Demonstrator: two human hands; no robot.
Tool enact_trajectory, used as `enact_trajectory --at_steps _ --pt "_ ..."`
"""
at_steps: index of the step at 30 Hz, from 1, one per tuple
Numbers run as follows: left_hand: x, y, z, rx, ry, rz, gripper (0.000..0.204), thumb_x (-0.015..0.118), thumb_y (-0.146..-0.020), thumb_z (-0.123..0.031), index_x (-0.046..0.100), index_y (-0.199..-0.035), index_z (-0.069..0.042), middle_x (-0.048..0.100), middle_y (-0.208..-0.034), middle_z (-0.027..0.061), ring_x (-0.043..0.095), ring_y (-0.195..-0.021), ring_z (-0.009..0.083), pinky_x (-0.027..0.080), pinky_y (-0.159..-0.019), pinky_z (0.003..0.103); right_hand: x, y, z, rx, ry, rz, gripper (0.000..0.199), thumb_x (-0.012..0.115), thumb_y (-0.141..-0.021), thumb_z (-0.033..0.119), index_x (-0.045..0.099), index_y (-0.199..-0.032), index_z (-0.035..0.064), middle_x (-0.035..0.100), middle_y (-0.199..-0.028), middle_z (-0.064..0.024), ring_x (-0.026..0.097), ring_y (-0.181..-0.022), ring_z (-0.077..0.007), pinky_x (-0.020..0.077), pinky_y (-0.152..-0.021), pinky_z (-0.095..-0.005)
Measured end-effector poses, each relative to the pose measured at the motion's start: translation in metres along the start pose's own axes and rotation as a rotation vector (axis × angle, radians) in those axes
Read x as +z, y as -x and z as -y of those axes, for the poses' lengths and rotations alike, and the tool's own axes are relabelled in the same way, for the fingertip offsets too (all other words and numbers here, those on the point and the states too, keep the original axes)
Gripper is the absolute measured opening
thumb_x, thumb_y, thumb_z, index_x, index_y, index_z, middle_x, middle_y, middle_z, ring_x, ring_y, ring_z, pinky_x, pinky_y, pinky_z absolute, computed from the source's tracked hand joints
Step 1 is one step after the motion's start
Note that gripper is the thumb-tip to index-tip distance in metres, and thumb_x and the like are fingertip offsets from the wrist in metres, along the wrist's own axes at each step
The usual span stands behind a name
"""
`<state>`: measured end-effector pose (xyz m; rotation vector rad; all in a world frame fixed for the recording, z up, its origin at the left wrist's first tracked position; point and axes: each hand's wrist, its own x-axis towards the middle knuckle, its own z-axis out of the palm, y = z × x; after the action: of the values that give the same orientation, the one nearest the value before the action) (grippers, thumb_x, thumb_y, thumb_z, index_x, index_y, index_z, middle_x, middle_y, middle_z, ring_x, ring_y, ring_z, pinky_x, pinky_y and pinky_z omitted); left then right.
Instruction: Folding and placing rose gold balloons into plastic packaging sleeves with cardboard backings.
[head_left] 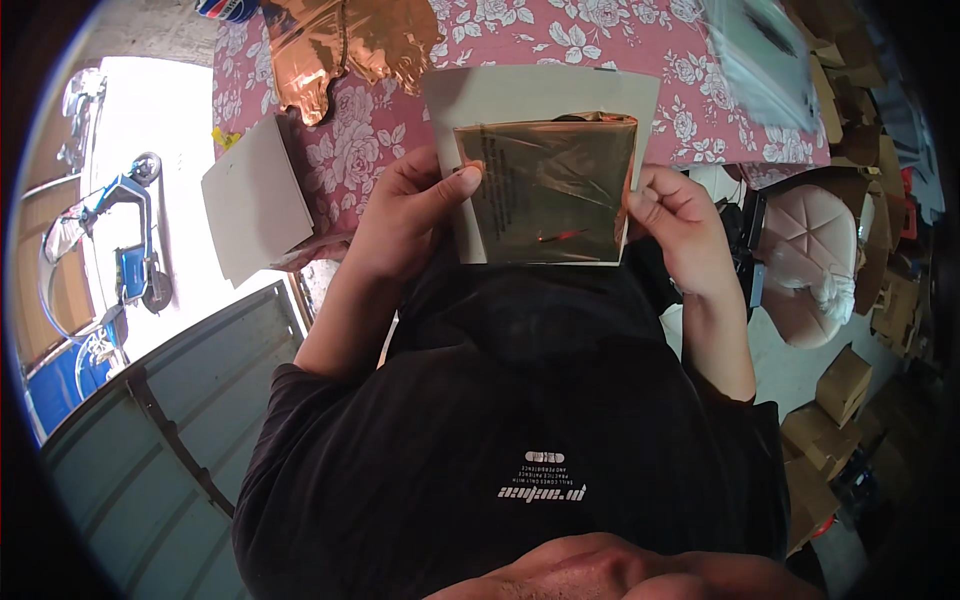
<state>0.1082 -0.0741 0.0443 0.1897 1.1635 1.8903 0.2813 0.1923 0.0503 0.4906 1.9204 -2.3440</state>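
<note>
In front of my chest, a flat amber-gold film packet (pixel 560 185) with a shiny, creased surface lies against a larger pale card sheet (pixel 540 88). My left hand (pixel 418 205) grips their left side, its thumb over the packet's edge and its fingers behind the card. At the right edge, my right hand (pixel 680 222) pinches the packet between thumb and curled fingers; whether it also holds the card I cannot tell. Dark print shows on the packet's left part, and a small reddish streak lies near its bottom.
Crinkled copper-coloured film (pixel 350 50) lies on the flowered pink tablecloth (pixel 540 35). A stack of pale cards (pixel 260 205) sits at the table's left edge, and clear plastic bags (pixel 765 65) at the far right. A pink padded seat (pixel 808 255) and cardboard boxes (pixel 842 385) stand at right.
</note>
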Motion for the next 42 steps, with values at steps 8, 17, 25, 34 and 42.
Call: enact_trajectory --at_steps 8,17,25,34,42 --pt "-0.004 0.002 0.004 -0.014 0.022 0.004 0.025 0.068 -0.102 -0.012 0.069 -0.124 -0.001 0.074 -0.117 0.0057 0.067 -0.108 0.0133 0.051 -0.098 0.031 0.01 -0.002 0.004 0.024 -0.149 -0.098 0.012 0.063 -0.103 0.007 0.07 -0.11 -0.0007 0.069 -0.09 0.0014 0.063 -0.082 -0.006 0.0533 -0.075 -0.024" --pt "-0.004 -0.001 -0.003 -0.067 -0.021 0.082 0.027 0.068 -0.102 -0.014 0.068 -0.126 -0.001 0.073 -0.119 0.0046 0.066 -0.11 0.0125 0.05 -0.1 0.032 0.012 -0.015 0.006 -0.119 -0.318 -0.172 0.015 0.061 -0.105 0.008 0.07 -0.112 -0.0013 0.074 -0.1 -0.0052 0.069 -0.092 -0.0127 0.0546 -0.084 -0.028" --pt "0.009 -0.006 -0.007 0.038 -0.019 0.035 0.027 0.066 -0.102 -0.013 0.067 -0.126 -0.001 0.072 -0.12 0.0048 0.065 -0.111 0.0126 0.049 -0.1 0.033 0.01 -0.021 -0.003 -0.248 -0.278 -0.192 0.015 0.064 -0.102 0.003 0.07 -0.114 -0.0043 0.076 -0.102 -0.0086 0.071 -0.09 -0.012 0.0555 -0.084 -0.0265" --pt "0.01 -0.008 0.006 0.109 0.061 0.01 0.021 0.062 -0.105 -0.014 0.069 -0.121 -0.003 0.073 -0.113 0.0025 0.065 -0.107 0.0113 0.05 -0.097 0.031 0.005 -0.023 -0.01 -0.115 -0.387 -0.163 0.012 0.063 -0.103 0.005 0.071 -0.11 -0.0003 0.073 -0.093 -0.0027 0.065 -0.078 -0.0089 0.0528 -0.072 -0.0249" --pt "0.007 0.003 0.005 0.019 -0.054 0.01 0.022 0.065 -0.104 -0.016 0.071 -0.121 -0.003 0.074 -0.113 0.0029 0.066 -0.104 0.0107 0.052 -0.095 0.031 0.003 -0.015 -0.024 -0.086 -0.34 -0.15 0.009 0.066 -0.101 0.006 0.071 -0.108 0.0014 0.071 -0.09 0.0003 0.063 -0.079 -0.0072 0.0492 -0.071 -0.0223"
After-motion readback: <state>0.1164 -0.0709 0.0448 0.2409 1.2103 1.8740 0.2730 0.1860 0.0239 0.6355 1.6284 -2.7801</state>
